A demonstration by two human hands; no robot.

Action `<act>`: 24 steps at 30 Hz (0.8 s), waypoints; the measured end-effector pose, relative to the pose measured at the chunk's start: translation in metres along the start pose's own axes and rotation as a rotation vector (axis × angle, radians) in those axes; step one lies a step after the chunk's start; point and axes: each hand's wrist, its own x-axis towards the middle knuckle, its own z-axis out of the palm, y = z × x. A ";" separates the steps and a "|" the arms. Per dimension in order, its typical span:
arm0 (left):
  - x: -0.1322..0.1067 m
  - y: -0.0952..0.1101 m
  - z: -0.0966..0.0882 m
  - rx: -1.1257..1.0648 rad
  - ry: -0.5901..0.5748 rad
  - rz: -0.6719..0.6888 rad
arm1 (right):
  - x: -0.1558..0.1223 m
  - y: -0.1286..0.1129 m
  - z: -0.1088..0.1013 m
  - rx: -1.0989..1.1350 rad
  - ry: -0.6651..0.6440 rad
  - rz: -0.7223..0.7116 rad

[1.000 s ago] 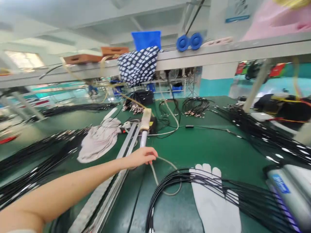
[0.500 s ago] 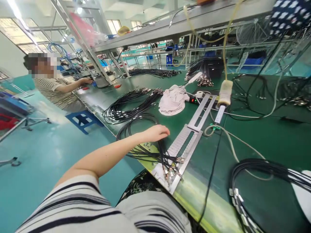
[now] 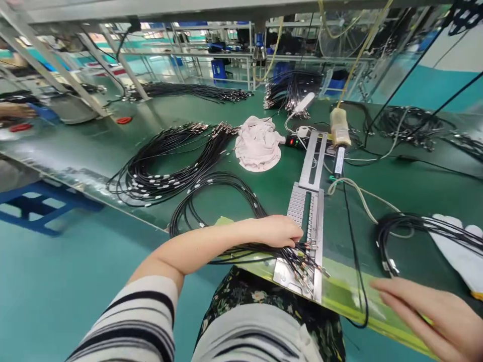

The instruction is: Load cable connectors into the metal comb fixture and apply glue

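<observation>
Black cables [image 3: 294, 256] are lying bunched at the near end of the slotted metal jig [image 3: 310, 203], most slots showing bare. The left hand [image 3: 277, 230] is lying palm-down on them, grip unclear; the right hand [image 3: 426, 314] is hovering open, empty.

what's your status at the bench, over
Left hand on black cables beside metal jig, grip unclear. Right hand open, empty, at table edge. Grey cord beyond, clear of hands.

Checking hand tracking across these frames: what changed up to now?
The left hand let go of the pale cord, moved back toward the table edge and now lies on the black cables at the metal fixture. The right hand came into view, open, low right. The cloth, fixture and white glove stayed put.
</observation>
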 end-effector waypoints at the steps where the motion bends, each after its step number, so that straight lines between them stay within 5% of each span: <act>1: 0.000 -0.001 -0.003 -0.003 0.018 0.014 | 0.012 -0.006 0.003 -0.004 -0.066 -0.015; 7: 0.010 -0.034 -0.047 -0.117 0.609 -0.205 | 0.088 -0.013 0.021 0.118 -0.087 0.223; 10: 0.024 -0.061 -0.067 -0.070 0.741 -0.278 | 0.113 0.000 0.031 0.209 -0.089 0.319; 13: 0.036 -0.080 -0.068 -0.034 0.697 -0.268 | 0.129 0.014 0.041 0.267 -0.086 0.345; 18: 0.040 -0.100 -0.038 0.073 0.471 -0.206 | 0.147 0.035 0.056 0.321 -0.067 0.354; 24: 0.037 -0.113 -0.020 0.214 0.394 -0.265 | 0.156 0.055 0.067 0.372 -0.102 0.318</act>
